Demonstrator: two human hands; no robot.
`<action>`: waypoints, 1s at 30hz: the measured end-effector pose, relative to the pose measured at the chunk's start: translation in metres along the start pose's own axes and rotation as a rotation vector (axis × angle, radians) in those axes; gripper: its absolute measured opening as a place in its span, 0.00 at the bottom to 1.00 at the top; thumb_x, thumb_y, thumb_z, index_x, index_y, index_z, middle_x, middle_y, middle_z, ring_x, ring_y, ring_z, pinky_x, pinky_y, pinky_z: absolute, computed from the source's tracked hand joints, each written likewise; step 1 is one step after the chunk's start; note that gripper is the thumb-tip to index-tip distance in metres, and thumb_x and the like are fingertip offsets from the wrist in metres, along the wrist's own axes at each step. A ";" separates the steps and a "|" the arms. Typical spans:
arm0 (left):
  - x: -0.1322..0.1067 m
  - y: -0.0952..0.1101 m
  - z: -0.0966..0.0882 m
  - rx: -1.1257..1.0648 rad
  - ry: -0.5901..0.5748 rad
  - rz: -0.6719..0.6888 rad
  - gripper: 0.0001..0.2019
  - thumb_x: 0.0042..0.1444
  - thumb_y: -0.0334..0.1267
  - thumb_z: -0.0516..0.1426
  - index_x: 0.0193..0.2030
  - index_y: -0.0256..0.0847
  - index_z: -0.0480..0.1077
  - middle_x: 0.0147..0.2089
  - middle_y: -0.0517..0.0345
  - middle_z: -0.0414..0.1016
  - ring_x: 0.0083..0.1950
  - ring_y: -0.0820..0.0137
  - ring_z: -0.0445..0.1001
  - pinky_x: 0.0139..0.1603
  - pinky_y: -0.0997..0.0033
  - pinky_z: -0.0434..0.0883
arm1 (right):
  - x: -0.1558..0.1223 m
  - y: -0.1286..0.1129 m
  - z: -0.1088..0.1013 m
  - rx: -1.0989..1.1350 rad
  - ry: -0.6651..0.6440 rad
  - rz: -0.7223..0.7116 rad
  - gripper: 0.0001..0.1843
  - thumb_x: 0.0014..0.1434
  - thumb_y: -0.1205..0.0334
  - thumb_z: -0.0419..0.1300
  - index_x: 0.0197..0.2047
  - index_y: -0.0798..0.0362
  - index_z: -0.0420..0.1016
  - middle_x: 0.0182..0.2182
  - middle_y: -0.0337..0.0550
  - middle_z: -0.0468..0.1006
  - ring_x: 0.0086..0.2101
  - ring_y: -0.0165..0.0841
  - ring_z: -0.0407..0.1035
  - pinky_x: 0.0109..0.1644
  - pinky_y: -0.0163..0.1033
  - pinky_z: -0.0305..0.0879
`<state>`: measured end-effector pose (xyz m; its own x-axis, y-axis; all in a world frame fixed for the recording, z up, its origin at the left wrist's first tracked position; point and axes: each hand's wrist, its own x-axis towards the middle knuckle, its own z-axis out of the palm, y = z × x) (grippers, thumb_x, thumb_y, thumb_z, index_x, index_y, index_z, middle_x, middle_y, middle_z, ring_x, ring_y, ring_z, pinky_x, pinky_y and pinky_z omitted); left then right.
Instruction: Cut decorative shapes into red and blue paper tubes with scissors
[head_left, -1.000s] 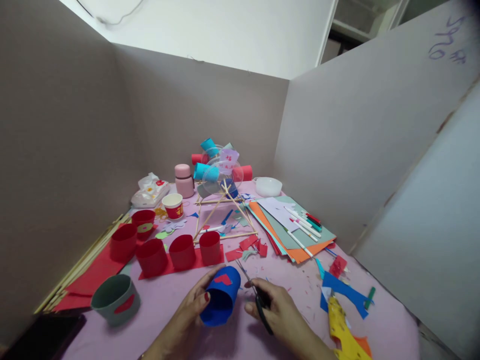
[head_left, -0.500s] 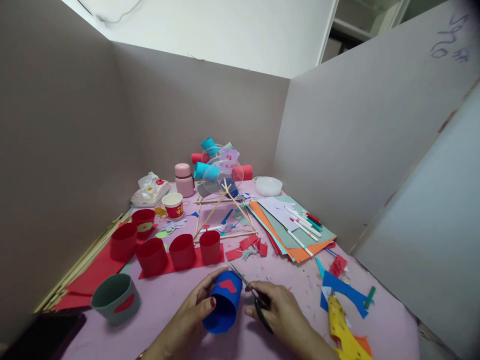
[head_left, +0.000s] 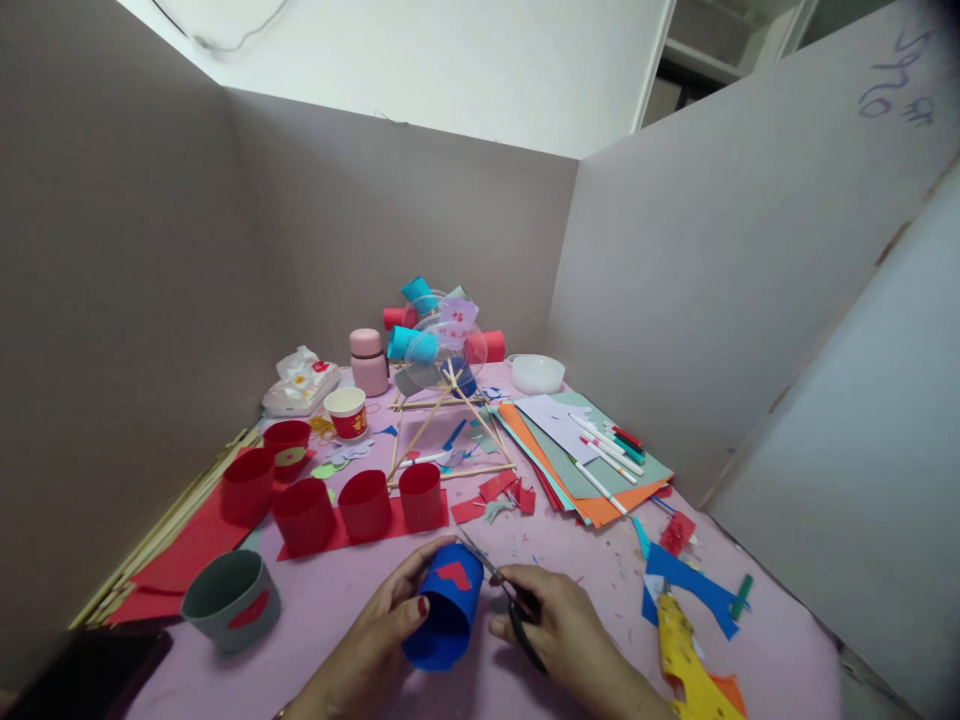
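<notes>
A blue paper cup (head_left: 465, 612) with a red heart (head_left: 454, 576) on its side lies tilted in my left hand (head_left: 390, 615), its open end facing me. My left fingers wrap its far side and the thumb presses near the rim. In my right hand (head_left: 559, 620) is a pair of black-handled scissors (head_left: 491, 572), the blades pointing up and left beside the cup. Left of my hands stands a grey-green paper cup (head_left: 232, 600) with a red heart. Behind it are several red paper cups (head_left: 365, 506), some on a red paper strip.
At the back stands a stick-framed wheel (head_left: 444, 345) with coloured paper tubes. Paper sheets (head_left: 607, 505) with markers (head_left: 611, 450) lie to the right, and a yellow glue gun (head_left: 679, 645) lies nearer. A dark phone (head_left: 94, 672) is at front left. Walls close in the table.
Both hands stay almost in place. The blue cup has shifted very slightly in my left hand; the scissors keep nearly the same pose.
</notes>
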<state>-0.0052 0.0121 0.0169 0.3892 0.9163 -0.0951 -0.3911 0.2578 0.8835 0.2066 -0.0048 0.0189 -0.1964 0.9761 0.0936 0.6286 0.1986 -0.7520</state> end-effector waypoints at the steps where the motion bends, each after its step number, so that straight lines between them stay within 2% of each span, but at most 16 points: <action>1: 0.000 0.000 -0.001 -0.003 -0.006 -0.002 0.32 0.40 0.51 0.66 0.54 0.44 0.70 0.58 0.48 0.73 0.60 0.49 0.65 0.59 0.54 0.61 | 0.000 0.001 0.000 0.002 0.000 0.003 0.08 0.48 0.60 0.67 0.34 0.51 0.78 0.24 0.34 0.74 0.26 0.30 0.63 0.29 0.30 0.53; 6: 0.001 -0.001 -0.003 0.011 -0.032 -0.010 0.32 0.42 0.52 0.65 0.55 0.45 0.69 0.58 0.50 0.73 0.61 0.50 0.65 0.59 0.55 0.61 | 0.001 0.005 0.002 0.021 -0.018 0.013 0.11 0.49 0.60 0.65 0.38 0.51 0.79 0.23 0.34 0.75 0.25 0.30 0.64 0.29 0.30 0.56; 11: 0.004 0.000 -0.006 0.098 -0.029 0.011 0.34 0.40 0.54 0.65 0.55 0.44 0.67 0.57 0.47 0.73 0.60 0.49 0.66 0.57 0.55 0.63 | 0.002 0.005 0.000 -0.006 0.004 0.027 0.18 0.49 0.62 0.65 0.45 0.51 0.78 0.33 0.40 0.80 0.32 0.35 0.70 0.35 0.32 0.60; 15: 0.006 -0.001 -0.008 0.188 -0.039 0.025 0.34 0.38 0.55 0.66 0.53 0.44 0.68 0.55 0.48 0.74 0.58 0.49 0.67 0.57 0.53 0.61 | 0.000 0.004 0.000 -0.046 -0.010 0.015 0.18 0.47 0.64 0.67 0.44 0.47 0.78 0.36 0.41 0.80 0.35 0.37 0.71 0.38 0.33 0.60; 25: 0.004 0.002 -0.007 0.217 -0.057 0.032 0.31 0.39 0.54 0.66 0.52 0.47 0.70 0.53 0.54 0.76 0.57 0.52 0.68 0.56 0.57 0.63 | 0.001 0.004 -0.002 -0.075 -0.025 0.003 0.14 0.48 0.62 0.67 0.40 0.47 0.79 0.34 0.38 0.81 0.33 0.34 0.71 0.35 0.31 0.57; 30: 0.004 0.004 -0.008 0.221 -0.060 0.013 0.31 0.41 0.54 0.65 0.53 0.47 0.69 0.55 0.53 0.75 0.58 0.50 0.67 0.56 0.56 0.63 | 0.001 0.003 -0.002 -0.067 -0.021 0.000 0.13 0.48 0.62 0.67 0.40 0.47 0.79 0.34 0.38 0.80 0.33 0.34 0.70 0.35 0.31 0.57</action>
<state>-0.0121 0.0192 0.0159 0.4369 0.8974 -0.0615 -0.2067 0.1668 0.9641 0.2098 -0.0027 0.0178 -0.2122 0.9740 0.0793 0.6771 0.2051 -0.7067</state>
